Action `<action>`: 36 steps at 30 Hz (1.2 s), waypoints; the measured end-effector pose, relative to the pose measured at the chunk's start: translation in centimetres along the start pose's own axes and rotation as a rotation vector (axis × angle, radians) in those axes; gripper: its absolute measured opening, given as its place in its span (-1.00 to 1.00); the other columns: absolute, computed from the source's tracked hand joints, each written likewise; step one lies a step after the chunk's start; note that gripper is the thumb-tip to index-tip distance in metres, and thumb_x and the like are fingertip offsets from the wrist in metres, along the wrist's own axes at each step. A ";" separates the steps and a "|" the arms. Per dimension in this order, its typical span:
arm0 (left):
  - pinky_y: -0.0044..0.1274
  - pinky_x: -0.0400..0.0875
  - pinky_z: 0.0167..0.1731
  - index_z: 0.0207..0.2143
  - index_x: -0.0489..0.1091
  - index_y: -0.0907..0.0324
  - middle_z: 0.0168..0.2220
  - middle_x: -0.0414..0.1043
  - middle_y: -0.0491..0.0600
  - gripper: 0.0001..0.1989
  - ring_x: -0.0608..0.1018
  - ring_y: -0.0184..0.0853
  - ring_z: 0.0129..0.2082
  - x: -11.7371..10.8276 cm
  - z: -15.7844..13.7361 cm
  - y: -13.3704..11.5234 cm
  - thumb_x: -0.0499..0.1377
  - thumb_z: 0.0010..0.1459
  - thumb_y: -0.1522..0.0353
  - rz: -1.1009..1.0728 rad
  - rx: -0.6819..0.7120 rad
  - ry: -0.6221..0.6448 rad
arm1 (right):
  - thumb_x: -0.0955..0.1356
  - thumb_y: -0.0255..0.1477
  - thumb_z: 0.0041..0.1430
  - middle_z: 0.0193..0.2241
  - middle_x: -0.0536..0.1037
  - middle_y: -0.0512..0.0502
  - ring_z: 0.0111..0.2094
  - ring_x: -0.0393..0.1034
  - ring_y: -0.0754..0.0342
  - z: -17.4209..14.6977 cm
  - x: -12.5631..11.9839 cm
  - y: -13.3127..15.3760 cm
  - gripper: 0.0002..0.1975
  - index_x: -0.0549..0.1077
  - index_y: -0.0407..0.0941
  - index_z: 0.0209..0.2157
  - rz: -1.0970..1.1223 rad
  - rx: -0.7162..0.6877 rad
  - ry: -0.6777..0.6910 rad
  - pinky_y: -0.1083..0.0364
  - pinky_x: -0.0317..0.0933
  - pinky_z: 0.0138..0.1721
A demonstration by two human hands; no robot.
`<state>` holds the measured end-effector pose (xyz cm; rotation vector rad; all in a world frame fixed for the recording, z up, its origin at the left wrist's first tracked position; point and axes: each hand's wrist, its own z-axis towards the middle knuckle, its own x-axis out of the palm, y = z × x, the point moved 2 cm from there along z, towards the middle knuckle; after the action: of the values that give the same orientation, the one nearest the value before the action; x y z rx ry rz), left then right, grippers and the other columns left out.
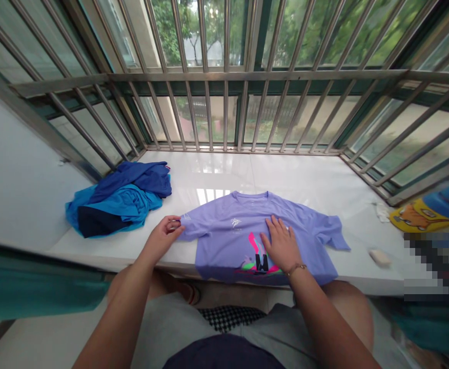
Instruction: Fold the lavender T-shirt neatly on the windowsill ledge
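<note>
**Lilac T-shirt spread flat under 2 hands**

A lilac T-shirt (224, 233) lies front-up on the white window ledge (305, 179), its hem hanging just over the near edge. The person's left hand (164, 236) pinches the tip of the shirt's left sleeve between fingers and thumb. The right hand (281, 243) rests flat on the chest of the shirt, fingers spread and grasping nothing, just beside the pink and black print; a gold bracelet (296, 267) circles that wrist. Well to the left on the ledge sits a heap of blue clothes (120, 197). Metal window bars (224, 77) enclose the ledge on 3 sides.
</note>
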<state>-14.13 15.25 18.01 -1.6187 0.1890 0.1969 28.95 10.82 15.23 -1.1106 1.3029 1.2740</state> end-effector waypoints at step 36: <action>-0.07 0.24 0.39 0.39 0.31 0.22 0.32 0.48 0.24 -0.42 0.48 0.01 0.34 -3.6 4.7 2.7 -0.03 0.44 0.18 0.761 0.226 0.013 | 0.12 -0.11 0.54 0.56 0.11 -0.19 0.56 -0.04 -0.21 0.0 0.2 0.0 -0.32 0.22 -0.13 0.51 -0.021 -0.005 -0.028 -0.29 -0.16 0.51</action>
<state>-18.36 19.84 16.00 -1.2591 0.8072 0.7191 28.98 10.78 15.07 -1.1035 1.2650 1.2736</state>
